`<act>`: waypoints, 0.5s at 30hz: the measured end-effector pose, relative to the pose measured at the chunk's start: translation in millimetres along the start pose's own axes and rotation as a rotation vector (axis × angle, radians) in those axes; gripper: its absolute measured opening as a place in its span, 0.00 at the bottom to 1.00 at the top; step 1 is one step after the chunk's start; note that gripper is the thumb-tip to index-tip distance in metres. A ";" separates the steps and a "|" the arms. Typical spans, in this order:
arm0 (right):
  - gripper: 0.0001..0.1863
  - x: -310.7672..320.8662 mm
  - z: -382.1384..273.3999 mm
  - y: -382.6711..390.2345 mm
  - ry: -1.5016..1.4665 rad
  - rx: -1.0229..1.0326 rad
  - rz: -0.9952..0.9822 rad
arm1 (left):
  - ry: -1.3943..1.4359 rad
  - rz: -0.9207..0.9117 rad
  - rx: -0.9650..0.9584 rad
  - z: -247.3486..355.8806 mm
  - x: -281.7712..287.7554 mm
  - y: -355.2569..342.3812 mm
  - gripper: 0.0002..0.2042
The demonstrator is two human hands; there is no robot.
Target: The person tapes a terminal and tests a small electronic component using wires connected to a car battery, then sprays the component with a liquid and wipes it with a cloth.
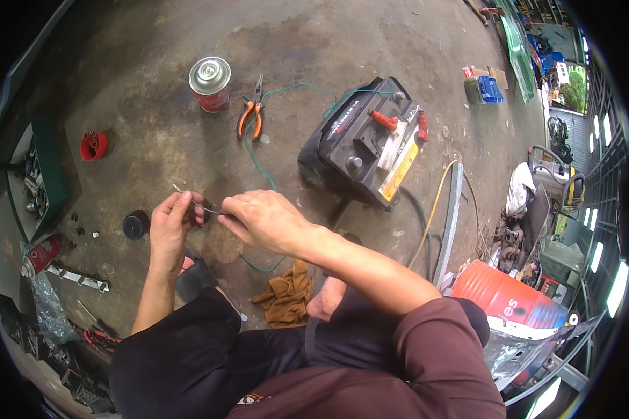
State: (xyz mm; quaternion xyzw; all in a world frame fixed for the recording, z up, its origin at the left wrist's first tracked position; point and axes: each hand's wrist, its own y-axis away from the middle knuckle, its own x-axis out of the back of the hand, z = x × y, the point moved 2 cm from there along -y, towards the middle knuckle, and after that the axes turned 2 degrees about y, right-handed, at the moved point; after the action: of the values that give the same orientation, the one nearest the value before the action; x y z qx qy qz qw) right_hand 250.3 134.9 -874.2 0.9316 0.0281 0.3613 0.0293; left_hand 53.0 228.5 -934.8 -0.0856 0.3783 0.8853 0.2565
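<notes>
My left hand [175,216] pinches a thin, pale wire [207,209] whose light tip sticks up above the fingers. My right hand [262,218] grips the same wire a little to the right, its fingers curled together. A green wire [262,170] loops across the concrete below and beyond my hands to a black car battery [360,140], with red clamps [386,120] lying on its top. Orange-handled pliers [251,114] lie beyond my hands beside a metal can [210,82]. A black round lid [136,225] is left of my left hand.
A brown glove [286,297] lies between my feet. A green toolbox [43,181], red cup [93,146] and spray can [40,255] are at left. At right are a metal bar [448,223], a red drum [500,297] and piled equipment. A small box [489,89] sits farther off.
</notes>
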 end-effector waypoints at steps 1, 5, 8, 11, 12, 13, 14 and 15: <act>0.10 11.7 -0.4 0.8 0.138 0.046 0.054 | -0.012 0.006 0.002 -1.3 -2.5 -1.0 0.15; 0.20 118.8 17.2 -10.2 0.207 -0.288 0.349 | -0.219 0.066 -0.112 -3.0 5.0 -10.1 0.15; 0.25 210.2 53.3 13.9 0.450 -0.757 0.437 | -0.153 0.086 -0.090 -3.6 14.1 -14.2 0.15; 0.31 230.8 85.3 53.1 0.512 -0.944 0.366 | -0.180 0.101 -0.149 -6.5 10.9 -20.3 0.16; 0.33 225.3 83.3 56.4 0.337 -1.009 0.294 | -0.185 0.061 -0.159 -5.2 8.1 -21.7 0.16; 0.35 220.0 82.2 58.1 0.161 -1.069 0.218 | -0.190 0.023 -0.170 -3.6 4.8 -22.1 0.16; 0.35 216.7 88.8 62.8 0.160 -1.064 0.214 | -0.189 0.028 -0.171 -2.2 -0.4 -21.6 0.16; 0.36 212.7 100.9 71.0 0.111 -1.016 0.310 | -0.229 -0.018 -0.196 -0.8 -8.4 -20.2 0.16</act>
State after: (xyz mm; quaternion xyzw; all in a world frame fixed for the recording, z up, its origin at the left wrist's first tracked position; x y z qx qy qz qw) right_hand 477.4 76.3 -800.5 0.7727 -0.2868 0.3781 0.4216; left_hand 70.6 236.3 -945.1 -0.0119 0.2577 0.9197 0.2962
